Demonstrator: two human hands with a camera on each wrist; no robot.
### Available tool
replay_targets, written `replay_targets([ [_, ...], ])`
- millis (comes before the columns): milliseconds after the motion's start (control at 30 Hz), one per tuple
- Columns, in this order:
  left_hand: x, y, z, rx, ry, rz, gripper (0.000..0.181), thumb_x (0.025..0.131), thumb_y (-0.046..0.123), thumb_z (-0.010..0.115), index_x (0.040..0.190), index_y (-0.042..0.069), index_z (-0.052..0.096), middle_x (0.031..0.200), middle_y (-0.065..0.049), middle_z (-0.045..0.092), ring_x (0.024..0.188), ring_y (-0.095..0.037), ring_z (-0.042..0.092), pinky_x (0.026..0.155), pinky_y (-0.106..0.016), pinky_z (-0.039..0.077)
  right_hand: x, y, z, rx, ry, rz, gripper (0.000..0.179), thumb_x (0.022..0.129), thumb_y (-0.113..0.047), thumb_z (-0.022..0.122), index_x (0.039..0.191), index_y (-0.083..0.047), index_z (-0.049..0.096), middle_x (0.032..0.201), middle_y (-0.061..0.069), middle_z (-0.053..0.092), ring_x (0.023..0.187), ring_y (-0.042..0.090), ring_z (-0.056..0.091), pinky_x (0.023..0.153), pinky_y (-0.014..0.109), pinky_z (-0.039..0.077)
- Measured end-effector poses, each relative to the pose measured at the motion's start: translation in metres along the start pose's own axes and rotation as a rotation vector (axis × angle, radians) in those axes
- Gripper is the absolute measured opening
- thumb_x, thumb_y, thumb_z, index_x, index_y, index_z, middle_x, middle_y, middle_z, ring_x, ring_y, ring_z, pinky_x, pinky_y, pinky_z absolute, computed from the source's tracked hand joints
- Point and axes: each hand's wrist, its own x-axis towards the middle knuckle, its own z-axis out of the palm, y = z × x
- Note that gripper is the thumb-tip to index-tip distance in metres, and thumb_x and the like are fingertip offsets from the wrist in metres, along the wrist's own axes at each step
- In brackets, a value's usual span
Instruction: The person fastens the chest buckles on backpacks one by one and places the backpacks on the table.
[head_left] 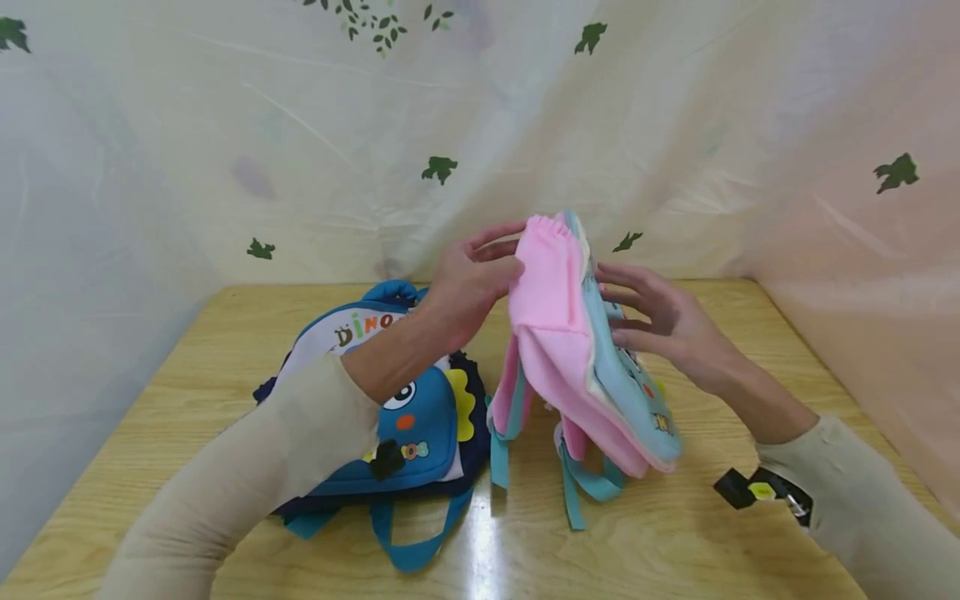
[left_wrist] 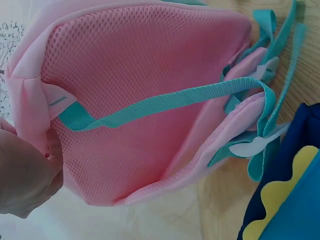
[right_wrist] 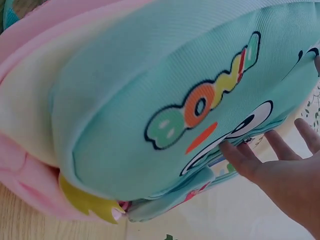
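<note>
A pink and light teal child's backpack (head_left: pixel 551 300) stands tilted on edge over the table's middle. Its pink mesh back (left_wrist: pixel 140 80) and loose teal straps (left_wrist: pixel 165 104) face left; a cartoon face and colourful letters (right_wrist: pixel 202 100) mark its teal front. My left hand (head_left: pixel 476 283) grips the pink upper edge, thumb on the near side; some of its fingers are hidden behind the fabric. On the other side, my right hand (head_left: pixel 671 325) has spread, fairly straight fingers (right_wrist: pixel 245 162) touching the teal front. Whether the lower end bears on the table is unclear.
A blue dinosaur backpack (head_left: pixel 427 408) with yellow scallops lies on the left of the wooden table (head_left: pixel 720 525), partly behind my left forearm. Its strap loop (head_left: pixel 412 557) reaches toward the front. A pale curtain with leaf prints (head_left: pixel 337 150) hangs behind the table.
</note>
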Motion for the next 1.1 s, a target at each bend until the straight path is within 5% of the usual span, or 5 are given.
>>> replay_targets([
  [467, -0.003, 0.01, 0.015, -0.039, -0.059, 0.118, 0.045, 0.099, 0.003, 0.066, 0.143, 0.008, 0.061, 0.136, -0.007, 0.064, 0.119, -0.024, 0.064, 0.096, -0.041, 0.058, 0.005, -0.02, 0.002, 0.075, 0.049, -0.093, 0.068, 0.097, 0.003, 0.058, 0.16, -0.011, 0.038, 0.159, 0.011, 0.045, 0.142, 0.03, 0.042, 0.103, 0.028, 0.05],
  [667, -0.004, 0.008, 0.022, -0.05, -0.17, 0.189, 0.047, 0.101, 0.002, 0.061, 0.147, 0.005, 0.055, 0.139, -0.01, 0.063, 0.119, -0.024, 0.065, 0.1, -0.045, 0.056, 0.003, -0.032, -0.004, 0.132, 0.051, -0.075, 0.074, 0.097, -0.015, 0.068, 0.162, -0.015, 0.034, 0.156, 0.018, 0.043, 0.138, 0.036, 0.043, 0.099, 0.03, 0.053],
  [867, -0.004, 0.008, 0.03, -0.032, -0.335, 0.266, 0.05, 0.102, -0.003, 0.053, 0.151, 0.0, 0.047, 0.144, -0.013, 0.059, 0.121, -0.021, 0.061, 0.094, -0.035, 0.058, 0.004, -0.031, -0.012, 0.328, 0.028, -0.064, 0.091, 0.09, -0.035, 0.081, 0.164, -0.022, 0.029, 0.156, 0.016, 0.041, 0.131, 0.03, 0.051, 0.093, 0.034, 0.056],
  [1100, 0.0, 0.002, 0.036, 0.129, -0.417, 0.239, 0.054, 0.1, -0.003, 0.06, 0.152, 0.003, 0.048, 0.143, -0.011, 0.058, 0.121, -0.02, 0.06, 0.097, -0.036, 0.057, 0.003, -0.024, -0.022, 0.465, -0.016, -0.075, 0.084, 0.093, -0.033, 0.075, 0.163, -0.029, 0.029, 0.14, 0.01, 0.055, 0.109, 0.021, 0.064, 0.078, 0.031, 0.06],
])
